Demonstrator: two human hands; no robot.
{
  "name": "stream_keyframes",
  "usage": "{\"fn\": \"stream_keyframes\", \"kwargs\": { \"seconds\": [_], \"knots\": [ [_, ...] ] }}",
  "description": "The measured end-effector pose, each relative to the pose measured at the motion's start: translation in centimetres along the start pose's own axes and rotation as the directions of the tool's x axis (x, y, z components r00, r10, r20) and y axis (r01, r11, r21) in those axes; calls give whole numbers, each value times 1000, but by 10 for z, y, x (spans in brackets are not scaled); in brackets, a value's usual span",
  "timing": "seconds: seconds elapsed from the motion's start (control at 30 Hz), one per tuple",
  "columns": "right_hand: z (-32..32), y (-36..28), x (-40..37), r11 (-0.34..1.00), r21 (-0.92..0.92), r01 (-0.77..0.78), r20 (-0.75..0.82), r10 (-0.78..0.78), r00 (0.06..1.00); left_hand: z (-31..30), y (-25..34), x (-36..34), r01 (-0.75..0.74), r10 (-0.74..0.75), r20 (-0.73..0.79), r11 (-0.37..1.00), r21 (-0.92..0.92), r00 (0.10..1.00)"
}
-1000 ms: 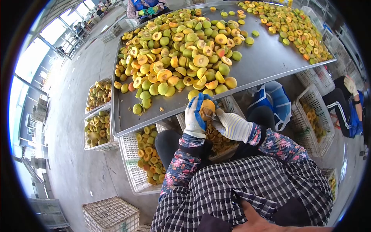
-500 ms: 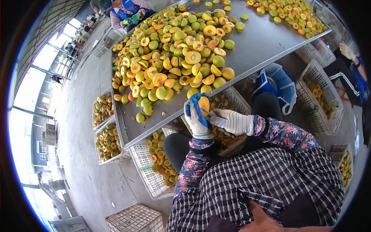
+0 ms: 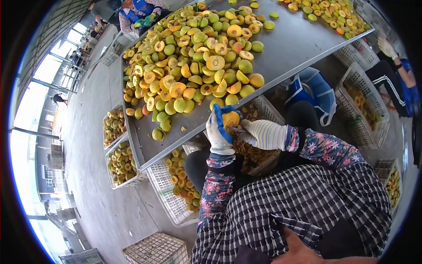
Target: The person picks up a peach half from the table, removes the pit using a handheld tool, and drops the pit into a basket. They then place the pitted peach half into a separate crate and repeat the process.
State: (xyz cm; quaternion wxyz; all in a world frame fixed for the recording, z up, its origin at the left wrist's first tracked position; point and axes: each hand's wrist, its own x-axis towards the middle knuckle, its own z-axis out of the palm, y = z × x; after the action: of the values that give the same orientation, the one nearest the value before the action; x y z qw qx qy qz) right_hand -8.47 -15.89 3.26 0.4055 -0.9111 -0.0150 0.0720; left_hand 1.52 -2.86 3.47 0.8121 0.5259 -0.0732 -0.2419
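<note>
My left hand, in a white glove with blue palm and fingers, is closed around a yellow peach half just off the table's near edge. My right hand, in a striped white glove, grips a small metal tool whose tip meets the fruit; its exact shape is hard to make out. Close beyond my hands, a large heap of halved peaches lies on the metal table. Below them, a crate of brownish scraps is partly hidden by my arms.
White crates of peach halves stand by the table: one at my left knee, others further left and right. A blue bag sits beside my right knee. Co-workers are at the far side and right.
The peach half has tilted in my left hand, and my left fingers now stand more upright beside it. The tool stays against the fruit. The whole view has shifted slightly.
</note>
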Motion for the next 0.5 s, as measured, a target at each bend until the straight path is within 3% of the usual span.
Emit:
{"fn": "stream_keyframes", "kwargs": {
  "seconds": [0.07, 0.1, 0.13, 0.17, 0.3, 0.4, 0.5],
  "knots": [
    [22, 16, 13, 900, 333, 280, -151, -243, 958, -10, -4, 9, 122, -120, 80, 992, -23, 990],
    [19, 11, 11, 855, 311, 416, -237, -354, 905, -14, -6, 12, 183, -178, 119, 983, -31, 977],
    [9, 8, 1, 831, 552, 63, 59, -114, 992, -16, -10, 12, 181, -176, 116, 983, -31, 978],
    [-16, -19, -11, 706, 621, -340, 346, 142, 927, -13, -8, 10, 176, -172, 112, 984, -31, 979],
    [3, -13, -12, 304, 866, -398, 393, 78, 916, -2, -9, 6, 84, -81, 23, 983, -162, 996],
    [3, -5, -10, 61, 860, -507, 509, -25, 861, 4, 2, -2, 186, -163, 99, 933, -309, 982],
    [1, -5, -12, 76, 858, -508, 511, -35, 859, 6, 7, -2, 326, -303, 120, 875, -358, 945]
  ]
}}
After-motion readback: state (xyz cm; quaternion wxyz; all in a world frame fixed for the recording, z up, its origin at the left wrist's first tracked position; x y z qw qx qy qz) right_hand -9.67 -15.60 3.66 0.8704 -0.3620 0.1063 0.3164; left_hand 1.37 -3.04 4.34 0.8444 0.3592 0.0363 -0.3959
